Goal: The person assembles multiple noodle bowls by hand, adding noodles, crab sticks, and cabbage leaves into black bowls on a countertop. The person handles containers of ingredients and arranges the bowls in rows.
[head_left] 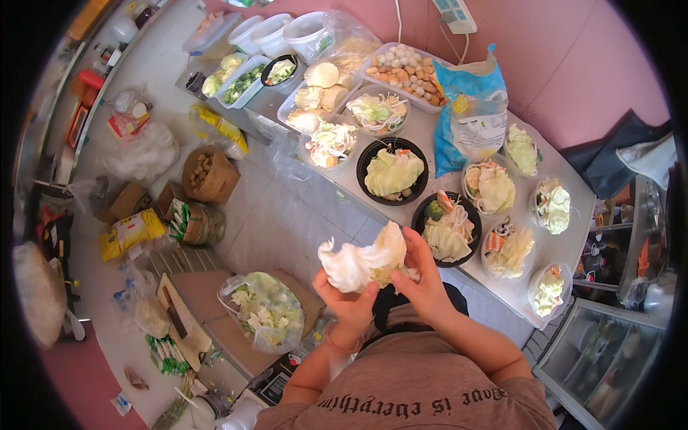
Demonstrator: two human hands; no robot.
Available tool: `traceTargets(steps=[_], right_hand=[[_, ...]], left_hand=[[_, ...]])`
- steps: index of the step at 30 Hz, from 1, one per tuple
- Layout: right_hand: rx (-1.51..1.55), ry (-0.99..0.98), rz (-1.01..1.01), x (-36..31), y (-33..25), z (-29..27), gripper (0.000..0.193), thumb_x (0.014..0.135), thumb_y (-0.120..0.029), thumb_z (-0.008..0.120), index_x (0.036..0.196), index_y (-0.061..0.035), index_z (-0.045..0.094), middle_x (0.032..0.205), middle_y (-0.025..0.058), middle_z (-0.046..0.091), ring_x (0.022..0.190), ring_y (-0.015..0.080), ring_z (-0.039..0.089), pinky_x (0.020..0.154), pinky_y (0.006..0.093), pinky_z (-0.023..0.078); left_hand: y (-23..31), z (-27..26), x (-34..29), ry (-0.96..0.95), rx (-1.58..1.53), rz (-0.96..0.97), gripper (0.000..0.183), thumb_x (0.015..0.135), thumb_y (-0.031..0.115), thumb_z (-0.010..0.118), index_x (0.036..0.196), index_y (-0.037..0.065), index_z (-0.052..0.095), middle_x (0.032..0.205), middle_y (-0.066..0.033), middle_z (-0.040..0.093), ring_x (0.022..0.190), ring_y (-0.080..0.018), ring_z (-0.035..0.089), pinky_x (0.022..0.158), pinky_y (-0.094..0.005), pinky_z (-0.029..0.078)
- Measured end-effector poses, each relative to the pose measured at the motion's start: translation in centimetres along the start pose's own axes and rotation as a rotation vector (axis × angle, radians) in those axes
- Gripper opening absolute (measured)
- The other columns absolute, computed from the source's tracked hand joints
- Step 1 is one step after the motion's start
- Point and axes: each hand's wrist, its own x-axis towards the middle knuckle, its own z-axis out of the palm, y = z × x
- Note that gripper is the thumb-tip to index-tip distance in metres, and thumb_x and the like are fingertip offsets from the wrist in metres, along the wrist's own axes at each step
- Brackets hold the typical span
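Long white table (423, 132) runs diagonally — carries black bowls (393, 172) & clear bowls (489, 188) of cabbage w/ toppings, a tray of fish balls (407, 68), a blue bag (469, 118), white tubs (304, 30) at far end. Tiled floor (287, 222) below — cardboard boxes (208, 173), bag of cabbage scraps (265, 309) (on a box), yellow packets (132, 231).

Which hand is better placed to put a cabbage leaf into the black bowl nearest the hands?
Probably the right hand: it grips the cabbage on the side beside the black bowl; the left hand is farther away.
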Motion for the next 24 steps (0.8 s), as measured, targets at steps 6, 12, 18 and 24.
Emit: traceTargets(steps=[6,12,18,24], right_hand=[[0.095,0.035,-0.093,1.1,1.0,-1.4,0.069,0.096,-0.004,0.060,0.156,-0.0068,0.027,0.137,0.0109,0.050,0.126,0.0191,0.049,0.106,0.0329,0.041],[0.060,-0.015,-0.062,2.4,0.9,0.6,0.060,0.101,-0.007,0.056,0.155,-0.0038,0.029,0.138,0.0107,0.051,0.124,0.0164,0.050,0.107,0.0312,0.040],[-0.039,0.060,-0.031,3.5,3.9,0.5,0.053,0.103,-0.007,0.052,0.152,-0.0014,0.033,0.137,0.0098,0.052,0.121,0.0145,0.052,0.105,0.0306,0.042],[0.078,0.080,-0.171,3.2,2.9,1.8,0.059,0.100,-0.005,0.058,0.152,0.0000,0.031,0.141,0.0122,0.048,0.124,0.0174,0.051,0.107,0.0324,0.041]], left_hand=[[0.7,1.5,1.2,0.132,-0.068,-0.050,0.085,0.085,0.023,0.081,0.144,0.003,0.023,0.139,-0.0146,0.045,0.127,-0.0247,0.048,0.109,-0.0421,0.039],[0.5,0.3,0.7,0.069,-0.064,-0.082,0.079,0.084,0.012,0.080,0.141,0.003,0.027,0.136,-0.0150,0.047,0.124,-0.0240,0.050,0.108,-0.0413,0.040],[-0.2,0.0,-0.1,0.191,0.038,-0.092,0.074,0.089,0.010,0.072,0.145,0.005,0.024,0.139,-0.0147,0.046,0.125,-0.0236,0.049,0.109,-0.0404,0.040],[-0.4,0.5,0.9,0.247,0.044,-0.007,0.070,0.091,0.002,0.065,0.146,0.005,0.022,0.141,-0.0151,0.044,0.127,-0.0241,0.048,0.110,-0.0412,0.039]])
